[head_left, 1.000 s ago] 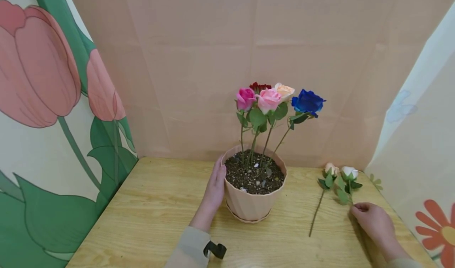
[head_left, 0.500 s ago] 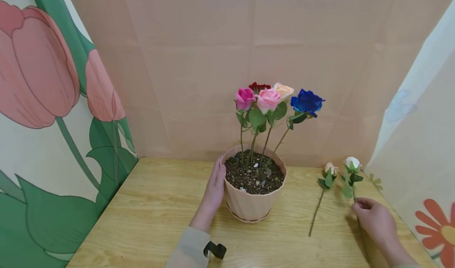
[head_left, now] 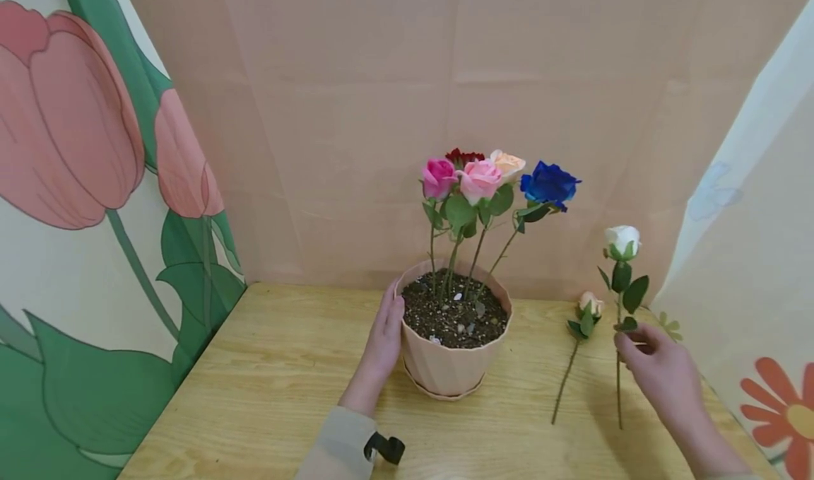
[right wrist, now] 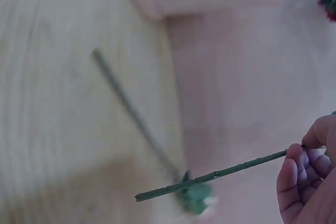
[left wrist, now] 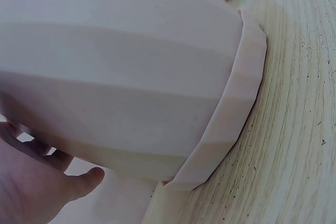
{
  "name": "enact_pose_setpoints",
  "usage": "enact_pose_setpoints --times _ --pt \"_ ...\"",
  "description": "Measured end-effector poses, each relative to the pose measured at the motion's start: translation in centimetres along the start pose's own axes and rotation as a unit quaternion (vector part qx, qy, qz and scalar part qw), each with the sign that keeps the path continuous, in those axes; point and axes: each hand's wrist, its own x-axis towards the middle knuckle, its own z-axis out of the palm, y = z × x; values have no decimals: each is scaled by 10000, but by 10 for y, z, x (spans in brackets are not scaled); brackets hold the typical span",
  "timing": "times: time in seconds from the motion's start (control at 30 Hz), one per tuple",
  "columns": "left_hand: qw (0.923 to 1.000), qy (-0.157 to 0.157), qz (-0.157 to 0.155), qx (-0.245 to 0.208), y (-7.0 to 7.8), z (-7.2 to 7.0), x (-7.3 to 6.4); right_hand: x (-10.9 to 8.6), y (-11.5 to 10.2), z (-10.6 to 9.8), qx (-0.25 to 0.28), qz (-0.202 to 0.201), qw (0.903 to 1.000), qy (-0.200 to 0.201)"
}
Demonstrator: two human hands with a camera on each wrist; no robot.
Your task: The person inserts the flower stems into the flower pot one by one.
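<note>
My left hand [head_left: 384,335] rests with extended fingers against the left side of a pale pink flower pot [head_left: 445,368] filled with dark soil. In the left wrist view, its thumb and fingers [left wrist: 83,183] lie along the ribbed pot wall [left wrist: 121,77]. Between thumb and fingertips, my right hand [head_left: 664,367] pinches the stem of a white rose [head_left: 622,242], held upright above the table. The stem's lower end [right wrist: 173,187] hangs free in the right wrist view. Left of it, a peach rose [head_left: 591,305] lies on the table.
Several roses stand in the soil, among them a blue rose [head_left: 550,185], a light pink rose [head_left: 481,179] and a magenta rose [head_left: 439,177]. The pot sits in a saucer [head_left: 445,396] on a wooden table [head_left: 286,395]. A pinkish backdrop [head_left: 343,112] rises behind.
My right hand has lifted the white rose off the table and brought it upright, shifting slightly left. The left hand stays on the pot.
</note>
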Motion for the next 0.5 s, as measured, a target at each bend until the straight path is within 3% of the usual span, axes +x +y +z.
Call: enact_pose_setpoints --times 0.23,0.5 --pt "10000 26 -9 72 0 0 0 -10 -44 -9 460 -87 9989 12" --pt "9999 30 -122 116 1 0 -1 -19 -94 -21 858 -550 9945 243"
